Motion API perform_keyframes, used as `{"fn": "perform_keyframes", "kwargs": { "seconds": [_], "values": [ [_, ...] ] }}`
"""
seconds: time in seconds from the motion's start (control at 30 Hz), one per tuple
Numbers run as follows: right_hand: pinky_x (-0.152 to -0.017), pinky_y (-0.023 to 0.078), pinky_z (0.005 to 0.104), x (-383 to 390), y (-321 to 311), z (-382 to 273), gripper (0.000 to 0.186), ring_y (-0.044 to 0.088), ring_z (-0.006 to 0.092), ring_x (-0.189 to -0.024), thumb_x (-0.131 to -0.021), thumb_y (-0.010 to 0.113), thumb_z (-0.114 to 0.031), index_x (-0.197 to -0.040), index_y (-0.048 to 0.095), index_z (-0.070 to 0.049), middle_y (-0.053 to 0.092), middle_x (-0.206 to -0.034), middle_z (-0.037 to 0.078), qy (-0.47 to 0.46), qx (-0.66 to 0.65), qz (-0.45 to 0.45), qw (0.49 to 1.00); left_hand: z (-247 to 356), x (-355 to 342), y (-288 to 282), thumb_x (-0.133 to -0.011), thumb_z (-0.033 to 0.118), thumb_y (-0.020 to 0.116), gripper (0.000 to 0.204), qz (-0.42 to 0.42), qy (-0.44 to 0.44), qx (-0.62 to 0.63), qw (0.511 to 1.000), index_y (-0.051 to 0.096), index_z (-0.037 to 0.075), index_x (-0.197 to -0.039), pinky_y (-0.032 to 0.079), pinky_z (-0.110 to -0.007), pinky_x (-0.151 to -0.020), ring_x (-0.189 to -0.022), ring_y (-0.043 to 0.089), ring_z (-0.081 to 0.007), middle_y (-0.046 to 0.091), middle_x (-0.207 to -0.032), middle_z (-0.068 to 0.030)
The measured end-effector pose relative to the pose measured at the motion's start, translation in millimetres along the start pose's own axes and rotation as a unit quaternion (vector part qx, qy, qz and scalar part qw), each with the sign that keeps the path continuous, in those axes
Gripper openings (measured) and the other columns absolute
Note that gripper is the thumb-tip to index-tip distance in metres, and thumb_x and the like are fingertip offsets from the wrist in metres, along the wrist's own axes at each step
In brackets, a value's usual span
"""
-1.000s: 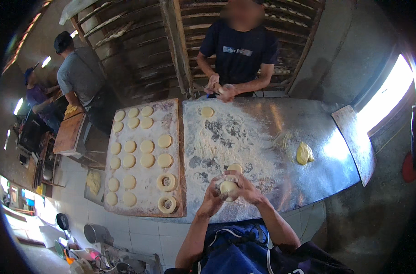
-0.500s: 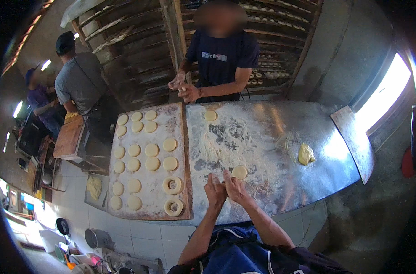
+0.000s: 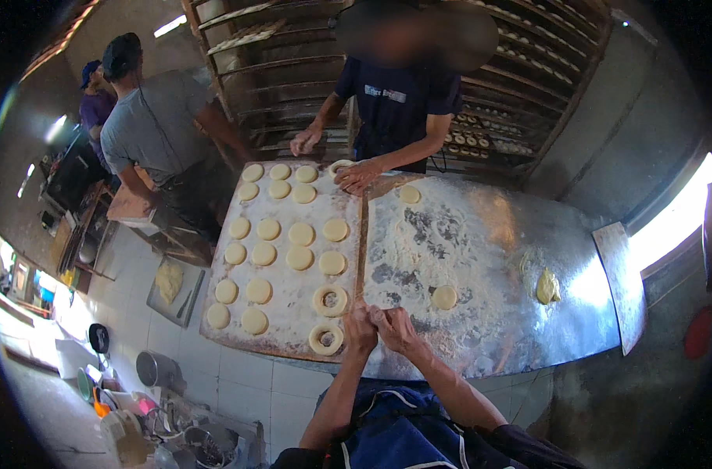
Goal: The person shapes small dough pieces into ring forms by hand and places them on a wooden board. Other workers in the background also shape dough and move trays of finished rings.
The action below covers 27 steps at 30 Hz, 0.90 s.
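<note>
Grip by grip, the person's left hand (image 3: 361,328) is showing bent fingers drawn close together, and the person's right hand (image 3: 397,330) is curling likewise just beside it, the fingertips meeting or nearly meeting. Whether any dough is lying between them, one cannot tell. Both hands are hovering or resting where a flour-dusted brown wooden board (image 3: 293,310) is adjoining a shiny grey metal table (image 3: 576,328); contact below is not showing clearly.

Just left of the left hand, two pale round dough rings (image 3: 325,340) are lying near the board's front right corner, one behind the other. Flat, pale, round dough discs (image 3: 258,291) are filling three groups across the same board. Beyond the right hand, a single pale disc (image 3: 444,297) is lying on the floured metal, another (image 3: 409,194) is sitting near the far edge, and a yellow, uneven dough lump (image 3: 548,287) is resting farther right.

Across the table, a co-worker in a dark T-shirt (image 3: 399,102) is reaching one hand (image 3: 358,177) to a third ring (image 3: 338,166) at the board's far right corner. Wooden racks (image 3: 520,78) are standing behind.
</note>
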State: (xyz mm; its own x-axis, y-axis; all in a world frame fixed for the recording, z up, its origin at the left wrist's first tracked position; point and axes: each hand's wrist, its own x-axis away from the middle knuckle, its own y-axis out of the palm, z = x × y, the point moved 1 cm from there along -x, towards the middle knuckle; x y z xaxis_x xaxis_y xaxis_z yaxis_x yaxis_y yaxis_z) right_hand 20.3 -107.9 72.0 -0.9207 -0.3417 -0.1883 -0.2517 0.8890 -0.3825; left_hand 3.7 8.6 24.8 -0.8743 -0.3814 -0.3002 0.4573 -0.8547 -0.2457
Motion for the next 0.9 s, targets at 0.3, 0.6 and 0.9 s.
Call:
{"fn": "perform_keyframes", "kwargs": {
  "seconds": [0.3, 0.6, 0.9],
  "values": [
    [-0.054, 0.040, 0.0365, -10.3, 41.1, -11.7, 0.066, 0.045, 0.0116, -0.061, -0.108, 0.047, -0.048, -0.073, 0.060, 0.006, 0.049, -0.059, 0.005, 0.104, -0.051, -0.077, 0.990, -32.0, 1.3, -36.9, -0.107, 0.032, 0.042, 0.036, 0.047, -0.205, 0.275, 0.938, 0.044, 0.013, -0.076, 0.042, -0.031, -0.054, -0.060, 0.049, -0.0131, 0.051, -0.071, -0.0003],
    [-0.057, 0.040, 0.0335, -13.9, 70.7, -19.4, 0.052, 0.049, 0.0114, -0.064, -0.108, 0.052, -0.041, -0.079, 0.059, 0.001, 0.056, -0.068, 0.003, -0.022, -0.026, -0.047, 0.998, -27.8, -8.4, -75.5, -0.106, 0.033, 0.041, 0.035, 0.055, -0.111, 0.136, 0.983, 0.046, 0.013, -0.078, 0.043, -0.035, -0.057, -0.063, 0.056, -0.0201, 0.053, -0.075, -0.0019],
    [-0.058, 0.043, 0.0338, -16.7, 89.0, -20.6, 0.049, 0.053, 0.0115, -0.068, -0.108, 0.050, -0.043, -0.089, 0.063, 0.001, 0.062, -0.077, 0.004, -0.118, -0.065, -0.020, 0.991, -13.4, -20.6, -98.7, -0.107, 0.033, 0.044, 0.038, 0.069, -0.070, 0.238, 0.966, 0.036, 0.014, -0.075, 0.038, -0.035, -0.060, -0.066, 0.047, -0.0159, 0.035, -0.073, 0.0033]
  ]
}}
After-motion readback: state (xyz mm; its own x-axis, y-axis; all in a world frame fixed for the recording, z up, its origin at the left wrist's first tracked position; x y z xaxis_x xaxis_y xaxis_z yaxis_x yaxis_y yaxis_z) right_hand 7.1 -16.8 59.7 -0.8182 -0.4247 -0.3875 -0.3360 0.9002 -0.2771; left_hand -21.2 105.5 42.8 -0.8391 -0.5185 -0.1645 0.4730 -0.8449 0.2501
